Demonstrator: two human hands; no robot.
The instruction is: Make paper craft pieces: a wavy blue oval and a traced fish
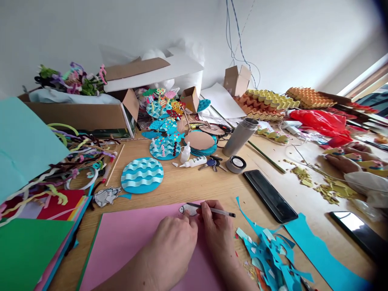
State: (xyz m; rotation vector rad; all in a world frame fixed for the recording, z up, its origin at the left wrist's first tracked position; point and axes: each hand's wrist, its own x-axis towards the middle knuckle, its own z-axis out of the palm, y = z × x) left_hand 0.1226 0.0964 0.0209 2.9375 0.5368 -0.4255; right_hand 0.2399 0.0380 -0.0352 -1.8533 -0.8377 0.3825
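Note:
A large pink sheet (130, 234) lies on the wooden table before me. Near its top edge rests a small white fish cutout (189, 209). My left hand (177, 242) presses on the cutout with its fingertips, the other fingers curled in. In a pinch, my right hand (216, 226) holds a dark pen (221, 211), its tip at the upper edge of the fish. To the upper left is a blue disc with pale wavy strips (142, 175). A grey patterned cutout (106, 196) lies left of the sheet.
Blue paper scraps (269, 254) and a black phone (270, 195) are at the right. Behind stand a metal flask (240, 137), glue bottles (186, 152) and decorated blue discs. Pipe cleaners and coloured paper (33, 250) fill the left. Another person's hand (342, 161) is at far right.

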